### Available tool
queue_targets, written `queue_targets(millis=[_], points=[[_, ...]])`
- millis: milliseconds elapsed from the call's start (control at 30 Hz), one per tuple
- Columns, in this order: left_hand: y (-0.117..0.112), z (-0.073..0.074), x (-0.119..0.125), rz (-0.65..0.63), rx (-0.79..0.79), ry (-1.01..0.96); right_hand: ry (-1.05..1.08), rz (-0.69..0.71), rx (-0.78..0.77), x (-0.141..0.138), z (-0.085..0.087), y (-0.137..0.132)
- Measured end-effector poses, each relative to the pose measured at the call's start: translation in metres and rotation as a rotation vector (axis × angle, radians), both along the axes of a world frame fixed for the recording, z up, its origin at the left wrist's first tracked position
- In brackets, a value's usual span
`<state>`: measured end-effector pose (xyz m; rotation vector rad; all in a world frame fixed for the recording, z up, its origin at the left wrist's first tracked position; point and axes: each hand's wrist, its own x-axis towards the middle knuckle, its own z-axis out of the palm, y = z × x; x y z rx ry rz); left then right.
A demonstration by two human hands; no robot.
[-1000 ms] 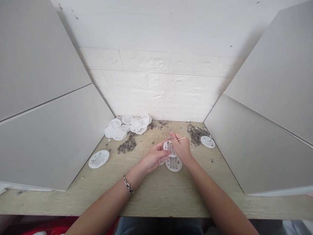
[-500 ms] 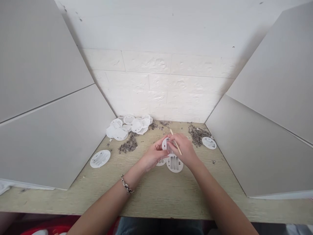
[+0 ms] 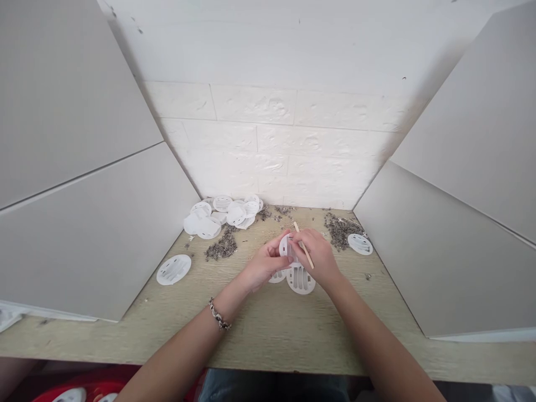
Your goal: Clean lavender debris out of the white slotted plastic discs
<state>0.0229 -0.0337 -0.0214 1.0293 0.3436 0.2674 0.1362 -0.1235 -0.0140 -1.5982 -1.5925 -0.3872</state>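
Note:
My left hand (image 3: pixel 263 266) is closed round a small white round slotted disc (image 3: pixel 286 246), held up over the wooden table (image 3: pixel 268 329). My right hand (image 3: pixel 319 257) pinches a thin wooden stick (image 3: pixel 303 250) and rests its fingertips on the same disc. Just below the hands, another white slotted disc (image 3: pixel 300 280) lies flat on the table, and a third (image 3: pixel 277 277) peeks out under my left hand. A bracelet sits on my left wrist.
A heap of white discs (image 3: pixel 221 214) lies at the back left, single discs at the left (image 3: pixel 173 269) and right (image 3: pixel 359 244). Piles of small grey bits (image 3: pixel 340 229) are scattered near the white brick wall. Grey panels flank both sides.
My right hand turned the stick from pointing right to pointing up and away, then brought its fingers onto the held disc. The view shifted slightly.

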Motion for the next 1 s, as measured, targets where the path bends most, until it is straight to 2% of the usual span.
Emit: queue_targets(millis=[167,500,700,767,833,933,1000], points=[[0.001,-0.002,-0.001,-0.019,0.022,-0.015,0.015,0.006,0.036,0.000,-0.003,0.001],[0.002,-0.003,-0.002,-0.031,0.011,-0.045,0.066,0.046,0.229,-0.004,-0.004,0.003],[0.000,0.002,-0.002,-0.010,-0.015,-0.027,0.163,0.057,0.224,-0.006,-0.006,0.003],[-0.001,0.004,-0.002,0.024,-0.011,-0.004,0.364,0.056,0.196,-0.008,-0.007,0.004],[-0.001,0.005,-0.001,0.079,0.025,0.036,0.705,0.087,0.151,-0.010,-0.007,0.006],[0.001,0.005,-0.001,0.141,0.147,0.126,1.193,0.201,0.083,-0.011,-0.005,0.010],[0.001,0.005,-0.001,0.136,0.203,0.167,1.377,0.261,0.072,-0.011,-0.004,0.012]])
